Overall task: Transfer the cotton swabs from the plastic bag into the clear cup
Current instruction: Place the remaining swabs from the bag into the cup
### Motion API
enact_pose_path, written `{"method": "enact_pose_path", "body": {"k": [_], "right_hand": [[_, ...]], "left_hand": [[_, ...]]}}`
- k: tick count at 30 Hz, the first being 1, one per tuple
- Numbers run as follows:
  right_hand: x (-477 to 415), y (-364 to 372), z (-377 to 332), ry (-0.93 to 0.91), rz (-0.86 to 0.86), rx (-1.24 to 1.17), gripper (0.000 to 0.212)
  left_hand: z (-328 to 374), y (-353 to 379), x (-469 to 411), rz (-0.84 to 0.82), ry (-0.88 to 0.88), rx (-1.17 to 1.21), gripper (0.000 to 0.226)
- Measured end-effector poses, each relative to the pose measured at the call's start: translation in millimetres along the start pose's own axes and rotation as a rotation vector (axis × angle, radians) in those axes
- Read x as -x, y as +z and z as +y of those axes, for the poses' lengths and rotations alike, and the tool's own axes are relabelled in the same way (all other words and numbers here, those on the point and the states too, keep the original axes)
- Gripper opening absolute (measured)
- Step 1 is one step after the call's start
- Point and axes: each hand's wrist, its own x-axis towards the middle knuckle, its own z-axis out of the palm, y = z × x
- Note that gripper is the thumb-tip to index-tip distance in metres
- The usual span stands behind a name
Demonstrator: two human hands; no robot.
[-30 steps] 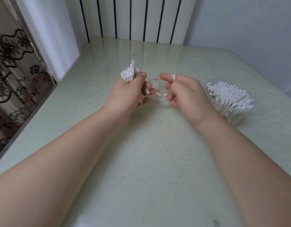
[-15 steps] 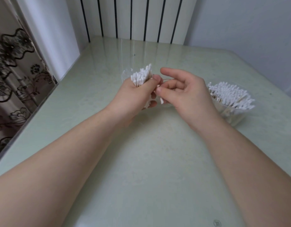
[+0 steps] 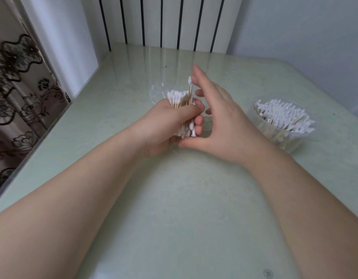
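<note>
My left hand [image 3: 168, 123] grips a bundle of cotton swabs [image 3: 177, 99] with wooden sticks and white tips, held above the middle of the table. One swab [image 3: 189, 82] sticks up higher than the others. My right hand [image 3: 220, 115] is spread around the bundle, its thumb under the lower tips and its straight fingers beside the raised swab. The crumpled clear plastic bag [image 3: 157, 92] shows just behind the bundle. The clear cup [image 3: 283, 135], filled with many swabs, stands on the table to the right of my right hand.
The pale green glass-topped table [image 3: 184, 208] spreads out in front of me. Its left edge [image 3: 33, 150] borders a patterned curtain. A white radiator with dark slits [image 3: 164, 21] stands at the far edge.
My left hand shifted the bundle slightly right and nearer. My right hand opened from a pinch at the bundle into a spread pose around it, and one swab now stands higher.
</note>
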Motion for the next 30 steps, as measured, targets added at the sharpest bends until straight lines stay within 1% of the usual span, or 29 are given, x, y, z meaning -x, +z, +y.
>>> {"method": "enact_pose_path", "body": {"k": [3,4,7,8,10,12,15,18,19,20,23,24,26,28,29,30], "right_hand": [[-2.2,3.7,1.1,-0.073,0.052,0.076,0.087],[-2.4,4.7,1.0,-0.066,0.055,0.077,0.087],[-0.2,3.1,0.7,-0.028,-0.007,0.027,0.111],[-0.1,2.2,1.4,-0.039,-0.009,0.038,0.113],[-1.0,2.3,2.3,-0.080,0.017,0.084,0.100],[-2.7,2.6,3.1,-0.076,0.048,0.113,0.089],[-2.1,0.5,3.2,-0.063,0.071,0.131,0.092],[-0.6,0.0,3.8,-0.063,0.001,0.131,0.107],[-0.9,1.4,3.8,-0.070,-0.022,0.131,0.109],[-1.4,2.8,4.0,-0.083,-0.018,0.134,0.107],[-3.8,5.1,4.0,-0.107,0.072,0.155,0.090],[-4.1,4.8,3.3,-0.104,0.082,0.153,0.089],[-3.1,2.9,1.6,-0.056,0.060,0.120,0.097],[-1.5,-0.8,0.3,0.053,0.021,0.096,0.104],[-1.1,-2.4,0.8,0.104,0.010,0.107,0.101],[-0.8,-3.0,1.7,0.147,0.010,0.134,0.093]], "left_hand": [[-1.3,1.5,0.6,0.002,-0.003,-0.006,0.016],[-1.6,1.8,0.6,0.006,-0.003,0.001,0.016],[-1.0,2.1,0.8,-0.002,-0.013,0.003,0.014],[-1.0,2.4,1.0,-0.002,-0.014,0.003,0.014],[-1.7,2.7,1.2,0.002,-0.009,0.019,0.011],[-2.9,2.8,0.1,0.001,-0.001,0.037,0.007],[-2.2,1.5,-0.8,-0.024,0.018,0.016,0.009],[-0.8,1.5,1.2,-0.062,0.032,0.030,0.011],[-0.7,1.4,1.9,-0.064,0.033,0.041,0.011],[-0.7,1.2,2.1,-0.063,0.033,0.040,0.010],[-0.5,2.1,2.2,-0.056,0.026,0.027,0.012],[-0.1,2.7,2.1,-0.042,0.019,0.026,0.014],[0.3,3.4,0.6,0.030,0.015,0.022,0.017],[0.6,2.1,-3.9,0.175,0.027,0.015,0.018],[1.1,0.2,-6.2,0.258,0.038,0.006,0.019],[1.5,-2.3,-8.2,0.330,0.053,-0.009,0.019]]}}
